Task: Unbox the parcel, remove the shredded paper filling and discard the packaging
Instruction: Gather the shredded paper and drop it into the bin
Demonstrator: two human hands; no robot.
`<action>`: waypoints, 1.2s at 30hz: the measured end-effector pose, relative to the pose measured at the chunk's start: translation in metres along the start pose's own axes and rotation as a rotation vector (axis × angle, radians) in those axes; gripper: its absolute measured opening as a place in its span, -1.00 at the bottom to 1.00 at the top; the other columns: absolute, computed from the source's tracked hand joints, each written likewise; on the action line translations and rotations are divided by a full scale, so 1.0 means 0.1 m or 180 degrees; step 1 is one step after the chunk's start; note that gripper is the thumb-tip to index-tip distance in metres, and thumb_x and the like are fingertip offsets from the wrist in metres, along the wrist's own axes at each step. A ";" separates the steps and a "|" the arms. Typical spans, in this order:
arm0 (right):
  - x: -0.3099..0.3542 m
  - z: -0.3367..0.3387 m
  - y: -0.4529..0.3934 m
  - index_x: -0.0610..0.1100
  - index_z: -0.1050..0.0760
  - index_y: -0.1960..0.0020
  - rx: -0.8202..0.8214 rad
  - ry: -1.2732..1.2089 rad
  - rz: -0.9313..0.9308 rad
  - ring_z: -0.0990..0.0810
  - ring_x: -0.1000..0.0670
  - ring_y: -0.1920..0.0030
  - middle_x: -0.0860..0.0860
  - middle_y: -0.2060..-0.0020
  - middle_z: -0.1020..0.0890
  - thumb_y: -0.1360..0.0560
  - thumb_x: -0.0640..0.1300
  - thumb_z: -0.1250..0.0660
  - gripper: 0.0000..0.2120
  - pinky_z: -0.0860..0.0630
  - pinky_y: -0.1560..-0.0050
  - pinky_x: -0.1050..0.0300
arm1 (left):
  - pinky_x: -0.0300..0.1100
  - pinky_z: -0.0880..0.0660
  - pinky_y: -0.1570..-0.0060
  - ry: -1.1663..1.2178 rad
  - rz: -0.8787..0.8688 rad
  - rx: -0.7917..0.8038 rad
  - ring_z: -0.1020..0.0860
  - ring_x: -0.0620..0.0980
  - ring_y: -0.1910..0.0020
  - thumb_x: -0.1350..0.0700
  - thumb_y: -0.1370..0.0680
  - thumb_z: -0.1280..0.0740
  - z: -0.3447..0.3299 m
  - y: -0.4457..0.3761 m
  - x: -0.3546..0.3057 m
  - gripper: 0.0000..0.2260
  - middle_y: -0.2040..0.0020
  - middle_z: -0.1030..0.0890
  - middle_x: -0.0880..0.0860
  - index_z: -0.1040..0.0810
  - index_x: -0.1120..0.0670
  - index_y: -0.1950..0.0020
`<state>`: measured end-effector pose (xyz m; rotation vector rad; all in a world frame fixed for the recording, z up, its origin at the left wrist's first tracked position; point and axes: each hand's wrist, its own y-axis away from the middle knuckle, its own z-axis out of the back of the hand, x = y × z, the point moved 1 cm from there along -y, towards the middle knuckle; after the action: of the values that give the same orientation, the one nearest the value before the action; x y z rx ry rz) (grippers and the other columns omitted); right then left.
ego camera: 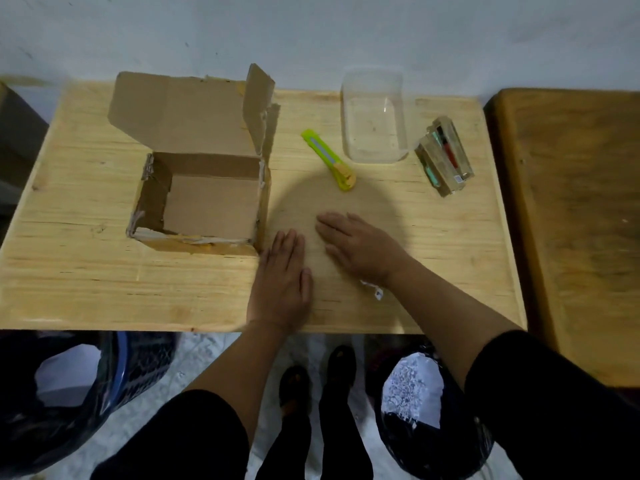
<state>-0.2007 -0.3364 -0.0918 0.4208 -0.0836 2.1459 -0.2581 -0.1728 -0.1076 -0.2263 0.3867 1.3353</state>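
An open cardboard box (207,206) stands on the wooden table (86,271), left of centre, its flaps raised at the back; its inside shows only bare cardboard. My left hand (282,282) lies flat, palm down, on the table just right of the box's front corner. Beside it, my right hand (360,247) also rests flat with fingers pointing left. Neither hand holds anything. A few white paper shreds (375,292) lie under my right wrist. Shredded paper (412,386) fills a black bag on the floor at lower right.
A green-yellow utility knife (329,160) lies beyond my hands. A clear plastic container (374,116) stands at the back right, with a small clear packaged item (445,155) to its right. A second black-lined bin (65,382) sits at lower left. Another wooden table (571,220) adjoins at the right.
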 end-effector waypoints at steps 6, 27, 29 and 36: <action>0.07 -0.06 0.72 -0.35 -0.51 -0.19 -0.0340 -0.0160 -0.0240 -0.53 -0.28 -0.22 -0.27 -0.19 -0.56 -0.45 -0.28 -0.37 -0.67 -0.49 -0.19 -0.24 | 0.03 -0.03 -0.46 -0.0069 -0.0016 -0.0078 -0.13 0.11 -0.50 0.01 -0.52 0.07 -0.02 0.03 0.00 -0.45 -0.49 -0.23 0.18 -0.18 0.20 -0.47; 0.07 -0.19 1.37 -0.11 -0.11 -0.48 -0.1710 -0.1590 -0.2320 -0.18 -0.10 -0.48 -0.09 -0.47 -0.23 -0.58 0.00 -0.14 -0.48 -0.11 -0.49 0.06 | 0.03 0.06 -0.46 -0.0202 -0.1064 0.0514 0.00 0.02 -0.53 0.04 -0.62 -0.06 -0.36 0.07 -0.63 -0.54 -0.54 -0.10 0.04 -0.08 0.07 -0.50; 0.05 -0.18 1.39 -0.14 -0.18 -0.45 -0.1527 -0.1389 -0.2074 -0.17 -0.12 -0.48 -0.17 -0.46 -0.23 -0.55 -0.03 -0.22 -0.48 -0.23 -0.45 -0.02 | 0.02 0.04 -0.46 -0.0112 -0.0980 0.0438 -0.02 0.02 -0.53 0.05 -0.61 -0.08 -0.35 0.06 -0.56 -0.54 -0.54 -0.12 0.05 -0.09 0.08 -0.50; 0.00 -0.25 1.42 0.11 -0.11 -0.47 -0.0788 -0.0559 -0.1695 0.00 -0.08 -0.52 -0.07 -0.52 -0.03 -0.45 0.16 -0.28 -0.35 -0.19 -0.47 -0.01 | 0.05 -0.05 -0.45 -0.0146 -0.1041 0.0270 -0.11 0.05 -0.51 0.07 -0.60 -0.10 -0.36 0.07 -0.54 -0.54 -0.51 -0.19 0.07 -0.14 0.11 -0.49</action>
<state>-0.3228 -0.4128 -0.1017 0.4288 -0.2989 1.5503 -0.2802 -0.2330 -0.1182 -0.1790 0.3502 0.9987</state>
